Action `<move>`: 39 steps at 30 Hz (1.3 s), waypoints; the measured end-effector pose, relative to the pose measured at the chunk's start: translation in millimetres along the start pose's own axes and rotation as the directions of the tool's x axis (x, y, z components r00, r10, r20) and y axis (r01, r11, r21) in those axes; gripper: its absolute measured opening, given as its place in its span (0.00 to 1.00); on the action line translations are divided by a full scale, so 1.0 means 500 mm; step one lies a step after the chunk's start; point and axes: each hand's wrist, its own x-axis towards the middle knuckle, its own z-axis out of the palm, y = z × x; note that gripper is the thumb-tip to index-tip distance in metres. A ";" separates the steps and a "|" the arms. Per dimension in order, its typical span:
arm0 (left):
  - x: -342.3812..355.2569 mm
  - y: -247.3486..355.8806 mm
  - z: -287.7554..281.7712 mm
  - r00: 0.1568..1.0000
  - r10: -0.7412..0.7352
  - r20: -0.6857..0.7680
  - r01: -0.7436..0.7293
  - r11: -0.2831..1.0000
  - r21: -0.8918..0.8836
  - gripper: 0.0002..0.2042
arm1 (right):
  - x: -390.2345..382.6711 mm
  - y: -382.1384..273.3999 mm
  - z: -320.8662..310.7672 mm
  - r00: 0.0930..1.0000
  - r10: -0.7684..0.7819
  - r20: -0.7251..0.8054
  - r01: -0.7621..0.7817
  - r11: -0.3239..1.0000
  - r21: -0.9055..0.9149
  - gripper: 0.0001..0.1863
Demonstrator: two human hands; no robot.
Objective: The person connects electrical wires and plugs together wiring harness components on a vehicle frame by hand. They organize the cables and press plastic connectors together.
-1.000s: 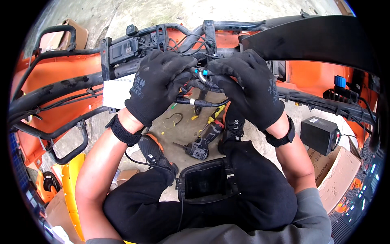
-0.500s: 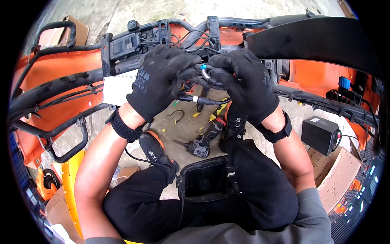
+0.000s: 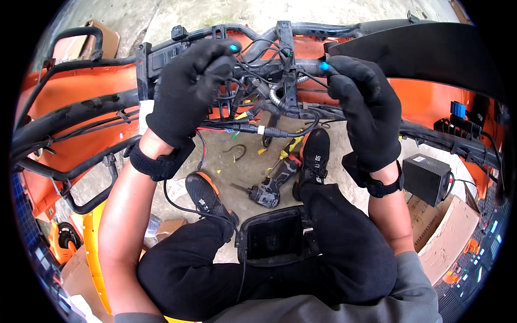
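Observation:
My left hand (image 3: 188,89), in a black glove, is closed over the black frame, pinching a small connector with a blue end (image 3: 235,47). Apart from it, at the right, my gloved right hand (image 3: 371,110) is closed on another blue-ended connector (image 3: 324,66). The fingers hide most of both pieces. Between the hands, a bundle of black wires (image 3: 261,89) with a silvery corrugated sleeve (image 3: 274,97) runs along the frame tubes (image 3: 307,67). Below the bundle hangs a black cable joint with a white band (image 3: 260,130).
Orange body panels (image 3: 86,86) flank the frame. A power drill (image 3: 272,185) lies on the floor between my shoes, beside yellow-handled tools (image 3: 291,146). A lidded black case (image 3: 274,237) sits between my legs. A black box (image 3: 425,175) and cardboard carton (image 3: 444,226) stand right.
My hands were close together at a blue-marked connector; they have drawn apart, left and right. A blue end now shows in each hand, and the wiring between them is exposed.

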 end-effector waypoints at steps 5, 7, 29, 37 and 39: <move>0.017 0.004 0.019 0.956 0.285 0.075 -0.294 0.928 0.227 0.10 | 0.037 0.027 0.018 0.979 -0.192 0.068 0.199 0.971 -0.131 0.10; 0.018 0.014 0.020 0.942 0.280 0.185 -0.326 0.894 0.308 0.13 | 0.038 0.035 0.026 0.975 -0.208 0.072 0.217 0.967 -0.137 0.09; 0.015 -0.001 0.040 0.884 0.374 0.280 -0.462 0.793 0.398 0.15 | 0.027 0.054 0.068 0.977 -0.140 0.158 0.155 0.984 -0.086 0.09; 0.016 -0.005 0.036 0.889 0.354 0.291 -0.451 0.785 0.424 0.16 | 0.027 0.058 0.066 0.969 -0.172 0.178 0.196 0.972 -0.127 0.09; 0.016 -0.001 0.036 0.898 0.338 0.283 -0.434 0.789 0.434 0.12 | 0.027 0.059 0.067 0.971 -0.167 0.173 0.191 0.972 -0.137 0.09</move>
